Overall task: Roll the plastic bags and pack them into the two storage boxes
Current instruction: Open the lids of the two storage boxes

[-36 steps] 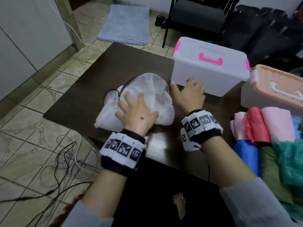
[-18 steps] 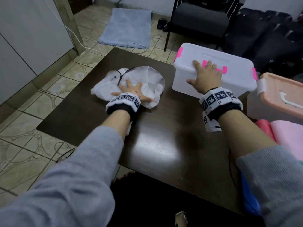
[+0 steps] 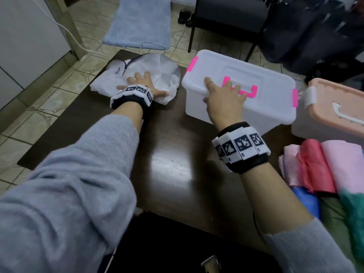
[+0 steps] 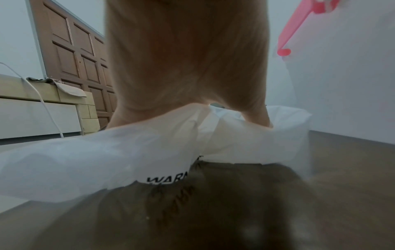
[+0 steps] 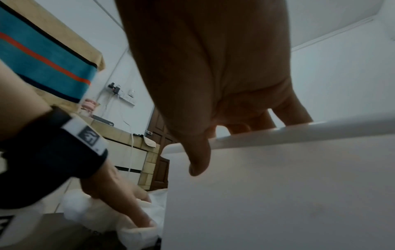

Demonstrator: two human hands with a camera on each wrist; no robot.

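Fingers of the right hand (image 3: 224, 95) lie flat on the shut lid of the white box (image 3: 240, 89), thumb over its near edge. Left hand (image 3: 143, 83) presses, fingers spread, on the white bag (image 3: 163, 69) (unrolled), just left of that box.

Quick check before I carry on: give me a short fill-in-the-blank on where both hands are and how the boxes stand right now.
1. The left hand presses flat on the ____ plastic bag.
2. The right hand rests on the lid of the white storage box, whose handle and latches are ____.
3. The lid of the peach-lidded storage box is ____.
4. The rolled coloured bags lie on the person's ____ side.

Missing words: white; pink; closed; right
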